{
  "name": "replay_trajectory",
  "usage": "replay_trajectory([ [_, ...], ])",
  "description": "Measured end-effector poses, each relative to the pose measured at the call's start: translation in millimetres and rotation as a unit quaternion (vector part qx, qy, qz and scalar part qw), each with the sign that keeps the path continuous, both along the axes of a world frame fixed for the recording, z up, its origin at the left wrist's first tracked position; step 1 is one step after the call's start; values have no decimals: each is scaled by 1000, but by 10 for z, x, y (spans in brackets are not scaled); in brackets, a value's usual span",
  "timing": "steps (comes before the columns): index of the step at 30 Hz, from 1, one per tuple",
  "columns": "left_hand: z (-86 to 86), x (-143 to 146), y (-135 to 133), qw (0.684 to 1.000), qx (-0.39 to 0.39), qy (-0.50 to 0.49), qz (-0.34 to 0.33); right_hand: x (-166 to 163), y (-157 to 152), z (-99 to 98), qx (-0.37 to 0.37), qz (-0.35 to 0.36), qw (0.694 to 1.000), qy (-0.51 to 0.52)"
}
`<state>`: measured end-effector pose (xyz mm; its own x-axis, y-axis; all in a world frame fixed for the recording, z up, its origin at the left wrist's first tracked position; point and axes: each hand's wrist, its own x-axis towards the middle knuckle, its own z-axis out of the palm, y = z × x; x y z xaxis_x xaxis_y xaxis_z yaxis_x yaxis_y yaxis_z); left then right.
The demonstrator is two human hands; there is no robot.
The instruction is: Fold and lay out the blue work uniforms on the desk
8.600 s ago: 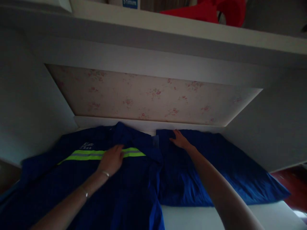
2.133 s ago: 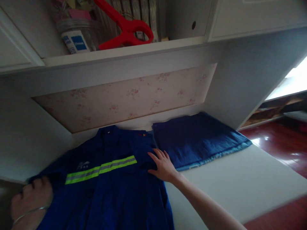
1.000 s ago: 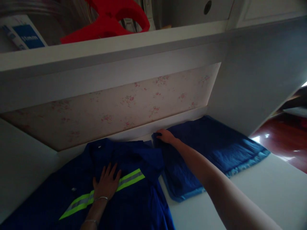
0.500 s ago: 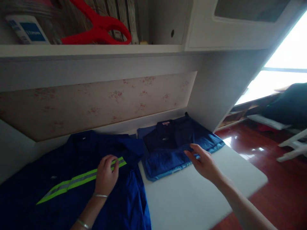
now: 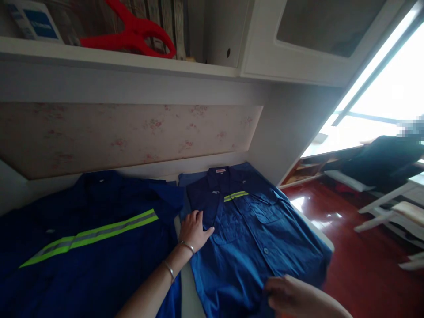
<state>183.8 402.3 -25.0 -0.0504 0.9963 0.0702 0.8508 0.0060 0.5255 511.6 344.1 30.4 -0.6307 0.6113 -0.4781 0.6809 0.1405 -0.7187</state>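
Two blue work shirts now lie side by side: the folded one at lower centre [image 5: 251, 229] has opened out, left hand [image 5: 195, 229] flat on its edge, right hand [image 5: 291, 298] pinching its hem.

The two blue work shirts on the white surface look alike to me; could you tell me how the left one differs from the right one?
The left shirt looks darker, with a long reflective stripe; the right shirt looks lighter, showing only a short stripe by its collar. The left shirt runs out of frame; the right shirt shows nearly whole. The left hand rests at the right shirt's edge and the right hand is at its hem; neither is on the left shirt. Both lie flat, collars toward the wall.
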Motion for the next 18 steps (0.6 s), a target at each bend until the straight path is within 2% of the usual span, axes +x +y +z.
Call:
replay_trajectory([
  [2, -15, 39, -4, 1000, -12, 12, -5, -35, 400, -97, -2, -71, 992, 100],
  [4, -12, 82, -23, 1000, -10, 11, -15, 19, 912, -204, 101, -178, 971, 126],
  [5, -10, 99, -29, 1000, -3, 7, -17, 60, 1187, -256, 179, -237, 950, 96],
  [7, -17, 108, -30, 1000, 17, -9, -6, 144, 1708, -349, 306, -313, 899, -29],
  [8, -25, 98, -23, 1000, 25, -18, 5, 180, 1930, -389, 339, -334, 874, -102],
  [10, -43, 46, -2, 998, 38, -42, 36, 238, 2262, -452, 347, -353, 841, -216],
  [12, -50, -36, 19, 993, 46, -70, 87, 284, 2447, -489, 327, -363, 832, -265],
  [15, -20, -150, 18, 976, 51, -117, 175, 355, 2547, -479, 327, -387, 818, -274],
  [18, 41, -150, -54, 962, 56, -159, 216, 446, 2573, -383, 320, -432, 796, -280],
])
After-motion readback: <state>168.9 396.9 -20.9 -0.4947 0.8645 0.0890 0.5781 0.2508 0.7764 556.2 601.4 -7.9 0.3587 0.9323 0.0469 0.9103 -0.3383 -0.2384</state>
